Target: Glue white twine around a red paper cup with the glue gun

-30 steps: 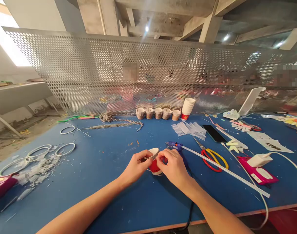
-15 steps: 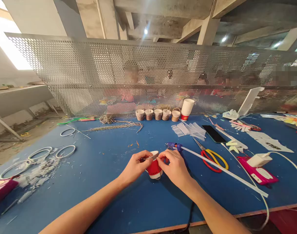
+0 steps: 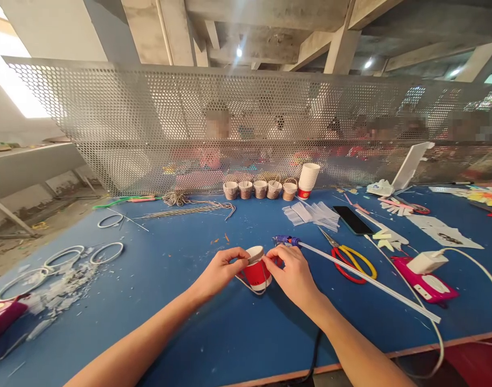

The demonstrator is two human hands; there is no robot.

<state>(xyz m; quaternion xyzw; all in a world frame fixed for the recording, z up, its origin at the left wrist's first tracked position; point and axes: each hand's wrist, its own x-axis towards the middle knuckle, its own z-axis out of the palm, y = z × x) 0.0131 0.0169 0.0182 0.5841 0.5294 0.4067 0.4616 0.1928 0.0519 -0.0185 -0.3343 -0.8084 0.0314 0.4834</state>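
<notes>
A red and white paper cup [image 3: 257,275] stands tilted between my hands over the blue table. Around its upper edge lies a greyish band that looks like cord. A thin cord [image 3: 254,291] loops down across the cup's lower front. My left hand [image 3: 225,267] pinches the left side of the rim between thumb and fingers. At the right side of the rim, my right hand [image 3: 288,267] is closed in a pinch, its fingertips against the cup. Whether the fingertips also hold cord is too small to tell. Just beyond my right hand lies a blue glue gun [image 3: 285,239].
A clear glue stick [image 3: 370,279] sticks out rightward from the glue gun, near red-and-yellow scissors [image 3: 353,262]. Several cord-wrapped cups [image 3: 259,189] and a paper cup stack [image 3: 309,180] line the mesh screen [image 3: 181,123]. A phone [image 3: 353,220] and pink power strip [image 3: 425,279] lie right.
The cup has turned more upright, showing more of its red front. My left fingers have shifted along the rim, and the cord loop now hangs wider below. The view has moved slightly.
</notes>
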